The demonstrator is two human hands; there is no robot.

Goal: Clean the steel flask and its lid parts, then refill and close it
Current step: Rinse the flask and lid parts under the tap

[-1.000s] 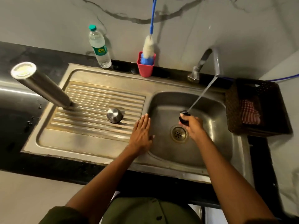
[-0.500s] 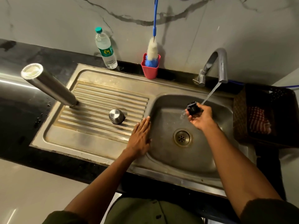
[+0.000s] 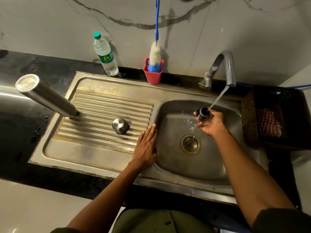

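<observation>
Head view is showing the right hand gripping the stopper under running water, left hand resting flat, flask and cap draining, refilling pending.

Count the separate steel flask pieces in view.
3: the tall steel flask body upside down on the drainboard, the round steel cap beside it, the black stopper in the right hand.

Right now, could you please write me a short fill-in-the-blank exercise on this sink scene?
1. The right hand holds the black lid part under running ____.
2. The left hand rests flat on the ____ rim.
3. The steel flask stands upside down on the ____.
4. The bottle brush stands in a ____ cup.

Missing words: water; sink; drainboard; red
</observation>
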